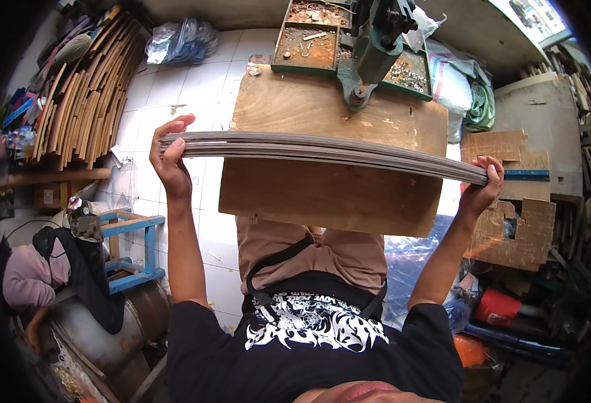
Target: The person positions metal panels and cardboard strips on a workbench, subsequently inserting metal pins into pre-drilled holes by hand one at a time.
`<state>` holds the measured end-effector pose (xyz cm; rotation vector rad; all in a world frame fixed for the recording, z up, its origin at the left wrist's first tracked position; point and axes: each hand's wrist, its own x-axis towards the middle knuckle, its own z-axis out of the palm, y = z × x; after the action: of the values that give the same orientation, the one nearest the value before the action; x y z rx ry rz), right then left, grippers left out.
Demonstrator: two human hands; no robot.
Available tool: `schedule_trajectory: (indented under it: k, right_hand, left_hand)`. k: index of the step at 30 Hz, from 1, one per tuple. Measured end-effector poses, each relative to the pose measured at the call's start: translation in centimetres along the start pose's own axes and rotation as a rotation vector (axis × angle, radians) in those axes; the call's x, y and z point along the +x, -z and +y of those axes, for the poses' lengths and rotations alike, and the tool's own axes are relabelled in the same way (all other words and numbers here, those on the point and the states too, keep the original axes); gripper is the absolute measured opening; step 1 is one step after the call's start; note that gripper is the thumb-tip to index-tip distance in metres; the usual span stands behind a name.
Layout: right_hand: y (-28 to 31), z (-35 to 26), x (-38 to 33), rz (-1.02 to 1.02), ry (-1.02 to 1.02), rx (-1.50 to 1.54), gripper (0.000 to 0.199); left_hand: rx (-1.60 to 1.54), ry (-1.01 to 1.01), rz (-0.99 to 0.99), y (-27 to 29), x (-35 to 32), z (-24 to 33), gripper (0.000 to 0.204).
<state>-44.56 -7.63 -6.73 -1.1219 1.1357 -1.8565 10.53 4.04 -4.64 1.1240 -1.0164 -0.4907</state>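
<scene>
Two hands are in view: the left hand [170, 158] and the right hand [481, 187], and between them is one bundle of long thin strips [322, 149]; the strips are too many and too thin to count. Beyond the hands there is one wooden board [329, 195], one green press [373, 50] and three green trays [307, 47]. Left of the left hand stands one blue stool [133, 252] and one stack of curved wooden slats [84, 101].
</scene>
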Motion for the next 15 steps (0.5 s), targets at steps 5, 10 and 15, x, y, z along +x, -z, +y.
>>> schedule_trajectory:
  k: [5, 10, 15]
  right_hand:
    - [-0.7, -1.1, -0.3, -0.044, -0.027, -0.015, 0.025]
    - [-1.5, -1.7, -0.4, 0.004, -0.023, 0.032, 0.022]
    - [0.3, 1.3, 0.1, 0.021, 0.007, 0.017, 0.037]
  left_hand:
    - [-0.039, 0.009, -0.012, -0.4, 0.0, 0.3, 0.039]
    - [-0.072, 0.034, 0.002, -0.5, 0.2, 0.1, 0.04]
    - [0.145, -0.082, -0.053, 1.5, 0.3, -2.6, 0.032]
